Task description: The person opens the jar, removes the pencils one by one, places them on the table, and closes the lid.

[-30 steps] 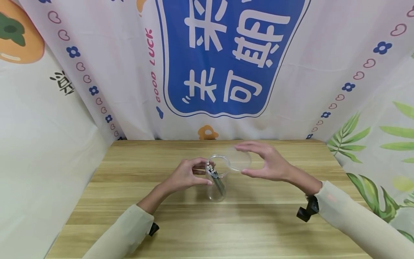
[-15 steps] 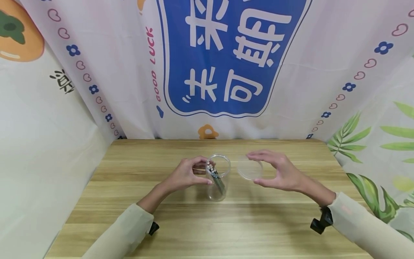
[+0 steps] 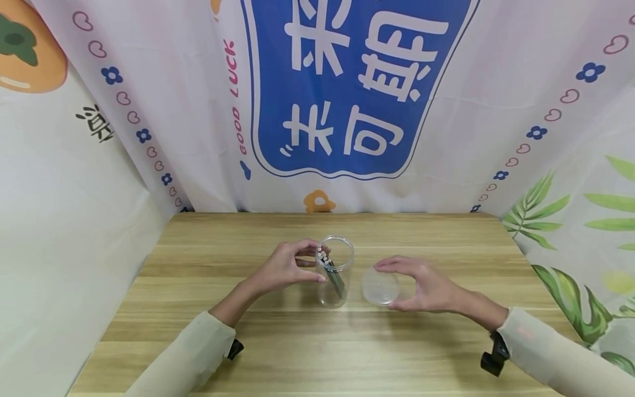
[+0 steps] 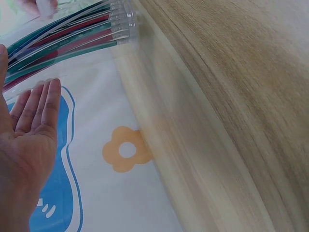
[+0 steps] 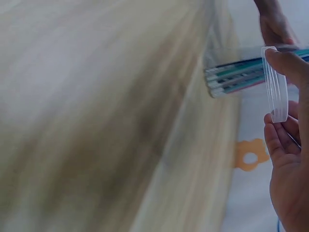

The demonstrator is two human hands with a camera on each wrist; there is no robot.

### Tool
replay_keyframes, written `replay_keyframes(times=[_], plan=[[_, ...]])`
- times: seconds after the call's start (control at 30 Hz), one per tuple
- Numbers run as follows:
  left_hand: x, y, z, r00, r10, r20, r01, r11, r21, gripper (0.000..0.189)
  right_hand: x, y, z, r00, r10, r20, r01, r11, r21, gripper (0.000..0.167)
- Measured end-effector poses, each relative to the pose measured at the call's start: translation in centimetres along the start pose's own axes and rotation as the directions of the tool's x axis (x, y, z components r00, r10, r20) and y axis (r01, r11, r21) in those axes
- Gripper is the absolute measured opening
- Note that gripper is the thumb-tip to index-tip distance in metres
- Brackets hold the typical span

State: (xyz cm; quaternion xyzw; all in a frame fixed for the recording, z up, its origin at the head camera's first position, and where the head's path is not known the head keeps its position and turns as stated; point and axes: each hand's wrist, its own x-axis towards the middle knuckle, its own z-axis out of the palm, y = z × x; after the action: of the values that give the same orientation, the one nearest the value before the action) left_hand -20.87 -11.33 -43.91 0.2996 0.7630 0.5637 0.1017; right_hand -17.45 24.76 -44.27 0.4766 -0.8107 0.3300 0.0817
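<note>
A clear cylindrical jar stands upright on the table, uncovered. Leaning inside it are several slim pencil-like sticks with pale ends at the top; the left wrist view shows green, red and dark blue sides. My left hand holds the jar from the left, thumb in front and fingers behind, the fingers partly hidden. To the jar's right, my right hand grips a translucent round lid by its edge. In the right wrist view the lid is edge-on between thumb and fingertips.
The wooden table ends at a hanging printed cloth behind the jar. More printed cloth hangs on the right, with a pale cloth on the left. A small black device sits at the right wrist.
My right hand has carried the lid from beside the jar's rim to the right, then down toward the table. The left hand and jar have stayed in place.
</note>
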Motion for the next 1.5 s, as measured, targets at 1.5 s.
replay_keyframes(times=[1.5], plan=[[0.0, 0.3, -0.1, 1.0, -0.023, 0.01, 0.023, 1.0, 0.017, 0.059, -2.8, -0.8, 8.0, 0.997, 0.044, 0.062, -0.046, 0.999, 0.023, 0.072]])
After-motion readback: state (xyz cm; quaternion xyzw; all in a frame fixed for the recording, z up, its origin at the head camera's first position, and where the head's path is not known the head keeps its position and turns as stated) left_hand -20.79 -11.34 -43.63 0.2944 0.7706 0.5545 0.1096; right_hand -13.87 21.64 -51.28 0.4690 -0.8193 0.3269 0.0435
